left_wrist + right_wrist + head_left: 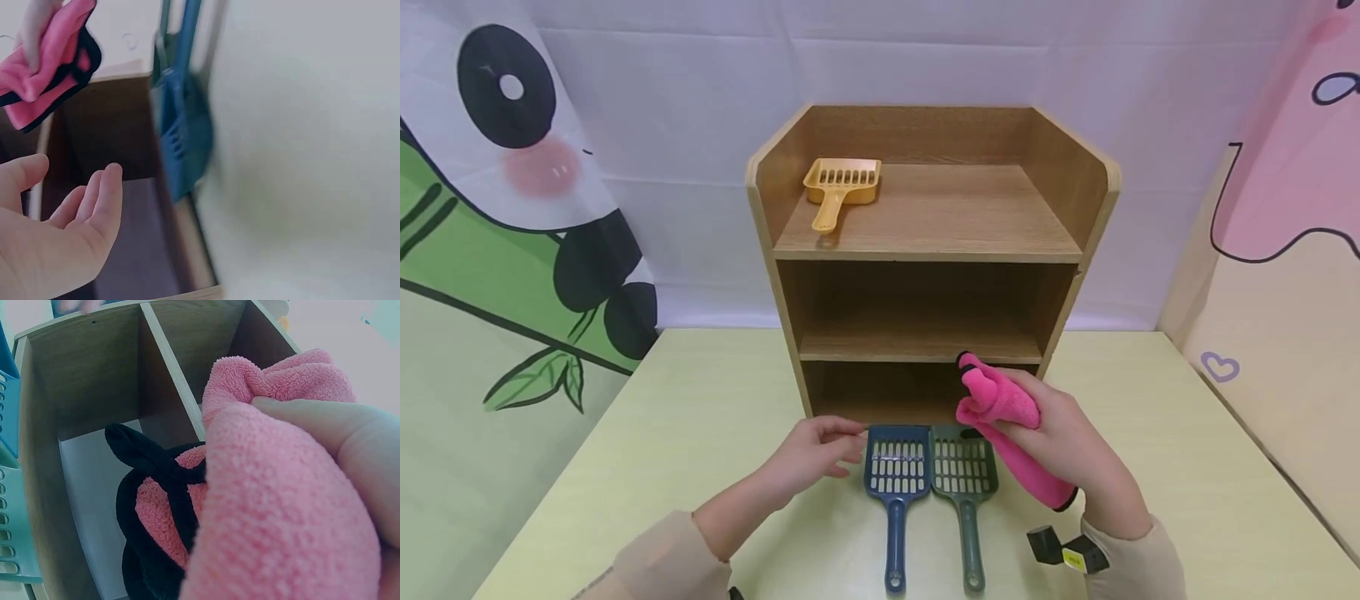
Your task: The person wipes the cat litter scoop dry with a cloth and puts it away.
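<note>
Pale table (685, 417), with a pink cloth (1000, 404) held before a wooden shelf (940, 208).
Right hand (1075, 442) curls fingers and thumb round the cloth's bunched folds; it looks light, soft and floppy, hard to damage, best held by a thick fold since loose edges would sag. Left hand (812, 454), fingers relaxed and holding nothing, hovers just beside a blue scoop (897, 493); a green scoop (966, 493) is right beside that one, and a yellow scoop (838, 193) sits on the shelf's top.

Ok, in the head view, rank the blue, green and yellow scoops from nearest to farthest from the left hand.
From the left hand:
1. Blue scoop, just to its right.
2. Green scoop, farther right, beyond the blue one.
3. Yellow scoop, up on the top shelf.
</note>
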The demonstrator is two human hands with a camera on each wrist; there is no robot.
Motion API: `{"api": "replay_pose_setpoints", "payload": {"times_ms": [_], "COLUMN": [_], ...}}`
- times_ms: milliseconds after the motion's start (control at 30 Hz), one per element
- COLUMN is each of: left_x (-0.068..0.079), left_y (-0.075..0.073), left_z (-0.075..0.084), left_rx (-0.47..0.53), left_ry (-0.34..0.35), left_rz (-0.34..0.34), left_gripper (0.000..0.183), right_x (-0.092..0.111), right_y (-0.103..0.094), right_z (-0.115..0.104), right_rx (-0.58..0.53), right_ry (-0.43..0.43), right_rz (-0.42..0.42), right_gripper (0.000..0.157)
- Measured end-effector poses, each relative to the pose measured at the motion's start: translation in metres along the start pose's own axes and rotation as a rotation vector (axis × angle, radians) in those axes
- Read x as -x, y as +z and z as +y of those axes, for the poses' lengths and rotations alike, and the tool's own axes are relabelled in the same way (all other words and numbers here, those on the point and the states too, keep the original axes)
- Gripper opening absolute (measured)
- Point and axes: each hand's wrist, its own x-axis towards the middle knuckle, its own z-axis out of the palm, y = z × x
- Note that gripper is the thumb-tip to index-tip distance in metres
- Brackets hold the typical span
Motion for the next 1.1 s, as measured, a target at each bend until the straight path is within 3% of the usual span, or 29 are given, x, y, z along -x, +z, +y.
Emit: {"api": "replay_pose_setpoints", "payload": {"times_ms": [267, 467, 633, 867, 1100], "left_x": [0.012, 0.019, 0.019, 0.018, 0.023], "left_y": [0.013, 0.025, 0.039, 0.057, 0.062], "left_z": [-0.030, -0.043, -0.048, -0.051, -0.052], "left_rx": [0.139, 0.227, 0.300, 0.431, 0.450], "left_ry": [-0.212, -0.328, -0.355, -0.361, -0.362], "left_rz": [-0.092, -0.132, -0.150, -0.103, -0.072], "left_gripper": [0.037, 0.034, 0.035, 0.035, 0.028], "right_x": [0.003, 0.003, 0.003, 0.003, 0.004], "right_y": [0.000, 0.000, -0.001, -0.002, 0.002], "right_z": [-0.002, -0.004, -0.004, -0.003, 0.000], "right_rx": [0.023, 0.031, 0.045, 0.044, 0.018], "right_ry": [-0.017, -0.018, -0.034, -0.026, -0.020], "right_rz": [0.012, 0.014, 0.025, 0.023, 0.023], "right_gripper": [0.056, 0.054, 0.054, 0.055, 0.054]}}
